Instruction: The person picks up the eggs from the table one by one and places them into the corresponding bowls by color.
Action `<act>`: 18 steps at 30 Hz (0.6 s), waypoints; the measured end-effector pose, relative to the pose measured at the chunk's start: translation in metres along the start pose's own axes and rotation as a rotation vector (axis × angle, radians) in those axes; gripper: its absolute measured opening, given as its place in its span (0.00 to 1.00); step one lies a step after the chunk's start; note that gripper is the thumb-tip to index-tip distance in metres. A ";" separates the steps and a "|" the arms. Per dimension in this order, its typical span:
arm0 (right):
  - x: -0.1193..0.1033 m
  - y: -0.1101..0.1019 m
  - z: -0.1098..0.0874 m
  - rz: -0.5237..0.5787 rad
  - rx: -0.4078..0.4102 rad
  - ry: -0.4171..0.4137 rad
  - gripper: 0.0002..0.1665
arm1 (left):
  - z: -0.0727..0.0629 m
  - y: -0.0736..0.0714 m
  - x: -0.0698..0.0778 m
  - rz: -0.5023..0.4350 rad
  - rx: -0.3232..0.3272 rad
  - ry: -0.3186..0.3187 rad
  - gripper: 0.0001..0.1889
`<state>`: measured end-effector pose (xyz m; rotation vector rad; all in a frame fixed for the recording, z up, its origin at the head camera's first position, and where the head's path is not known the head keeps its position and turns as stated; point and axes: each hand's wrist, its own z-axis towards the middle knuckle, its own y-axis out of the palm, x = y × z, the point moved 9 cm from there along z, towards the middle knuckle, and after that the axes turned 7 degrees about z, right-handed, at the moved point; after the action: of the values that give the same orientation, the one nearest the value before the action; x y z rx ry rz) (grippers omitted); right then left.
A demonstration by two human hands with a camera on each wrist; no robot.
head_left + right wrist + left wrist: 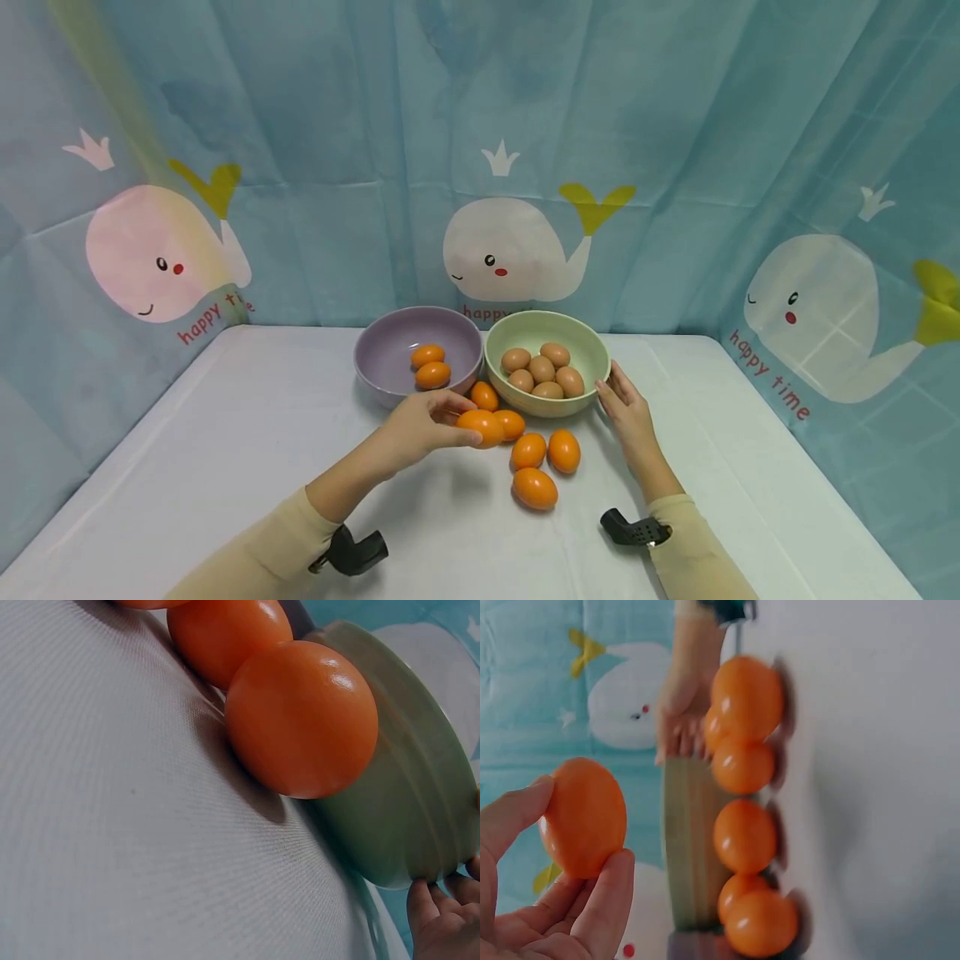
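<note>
My left hand (420, 429) pinches a smooth orange egg (480, 428) between thumb and fingers, held up in front of the bowls. The left wrist view shows that orange egg (583, 817) gripped at its ends. Against the outer side of the green bowl (551, 407) rests my right hand (626, 408), its fingertips touching near the rim. Several brown eggs (542, 368) lie in this bowl. To its left stands a purple bowl (367, 375) holding two orange eggs (432, 375). Several more orange eggs (536, 489) lie on the table between my hands.
A white cloth covers the table (225, 467). Behind it hangs a blue curtain (322, 250) printed with whales. The two bowls stand side by side near the table's back edge. Black wrist cameras (356, 552) are strapped to both forearms.
</note>
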<state>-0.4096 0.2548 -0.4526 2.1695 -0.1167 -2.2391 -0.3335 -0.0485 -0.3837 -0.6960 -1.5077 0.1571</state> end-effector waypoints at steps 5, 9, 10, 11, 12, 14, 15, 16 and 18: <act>0.000 0.000 -0.001 -0.003 -0.001 0.000 0.40 | 0.010 -0.023 0.003 0.016 0.085 -0.020 0.25; 0.000 0.000 -0.001 -0.002 0.000 0.001 0.40 | 0.019 -0.043 0.007 0.037 0.159 -0.003 0.26; 0.000 0.000 -0.001 -0.004 0.001 0.002 0.40 | 0.022 -0.046 0.007 0.041 0.176 0.004 0.26; 0.000 0.000 -0.002 -0.007 0.002 0.002 0.39 | 0.024 -0.049 0.008 0.047 0.189 0.010 0.26; 0.000 0.000 -0.002 -0.005 0.001 0.002 0.39 | 0.026 -0.052 0.007 0.051 0.204 0.009 0.26; 0.000 0.000 -0.002 -0.005 -0.001 0.002 0.39 | 0.030 -0.057 0.006 0.058 0.224 0.002 0.27; -0.001 0.000 -0.002 -0.003 -0.003 0.001 0.39 | 0.031 -0.058 0.004 0.054 0.227 -0.001 0.27; -0.001 0.000 -0.002 0.000 -0.005 0.001 0.39 | 0.033 -0.060 0.003 0.054 0.233 -0.007 0.27; -0.001 0.001 -0.002 0.006 -0.008 0.000 0.39 | 0.037 -0.064 -0.001 0.048 0.246 -0.028 0.27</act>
<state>-0.4078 0.2542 -0.4515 2.1622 -0.1134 -2.2330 -0.3885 -0.0879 -0.3553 -0.5340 -1.4684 0.3840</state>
